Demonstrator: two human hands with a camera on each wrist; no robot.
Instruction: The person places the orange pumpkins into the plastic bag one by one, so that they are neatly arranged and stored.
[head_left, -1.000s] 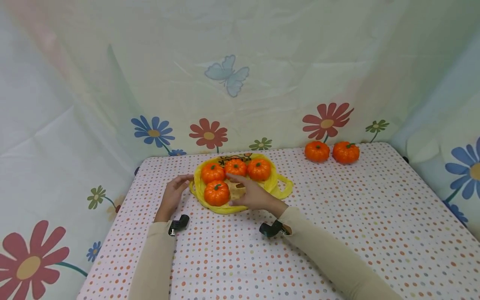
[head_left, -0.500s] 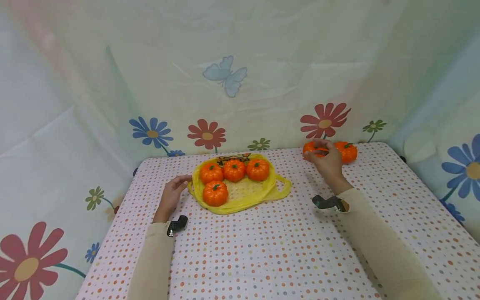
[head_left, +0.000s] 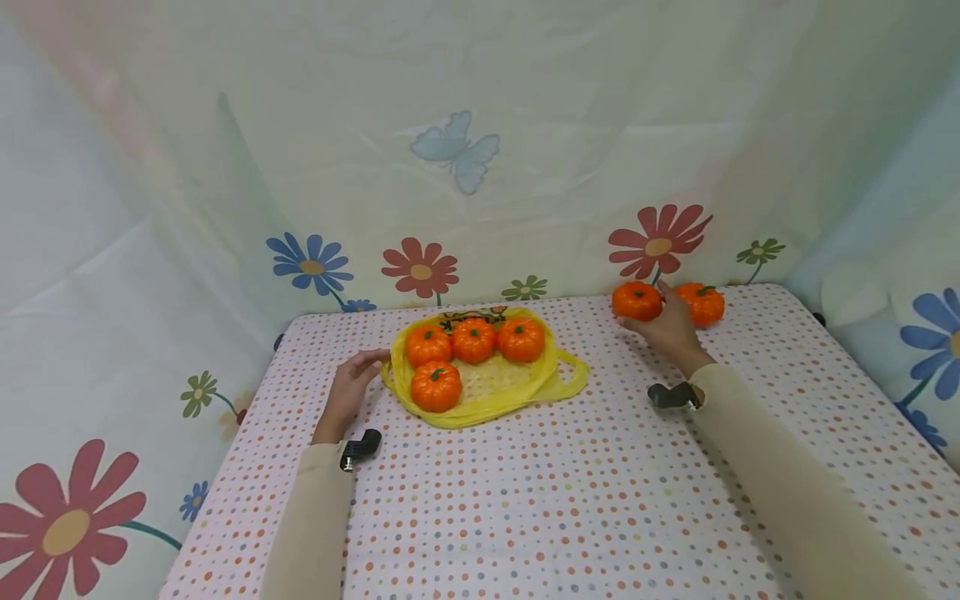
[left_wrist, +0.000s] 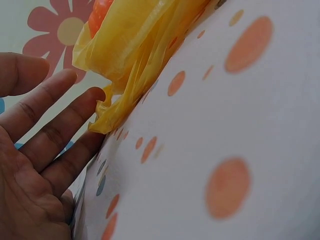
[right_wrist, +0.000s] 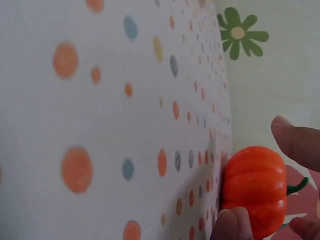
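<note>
My left hand (head_left: 351, 387) lies at the left edge of a yellow plastic bag (head_left: 551, 387). Its fingers (left_wrist: 60, 132) are loosely extended, with the fingertips touching the crumpled plastic in the left wrist view. Several small orange pumpkins (head_left: 436, 387) with green stems sit on the bag. At the back right, my right hand (head_left: 673, 329) is spread around the right and near sides of another pumpkin (head_left: 637, 301). In the right wrist view a gap shows between one digit (right_wrist: 300, 142) and that pumpkin, while other fingertips overlap its lower edge. Firm contact is not clear.
A further pumpkin (head_left: 702, 305) stands just right of my right hand, partly hidden by it. The table (head_left: 480, 517) has a dotted cloth. Flower-printed curtains (head_left: 562, 167) hang behind and at both sides, close to the table's back edge.
My right hand has left the bag, swung right over the back-right pumpkins and come down beside the nearer-left one. My left hand has stayed at the bag's edge.
</note>
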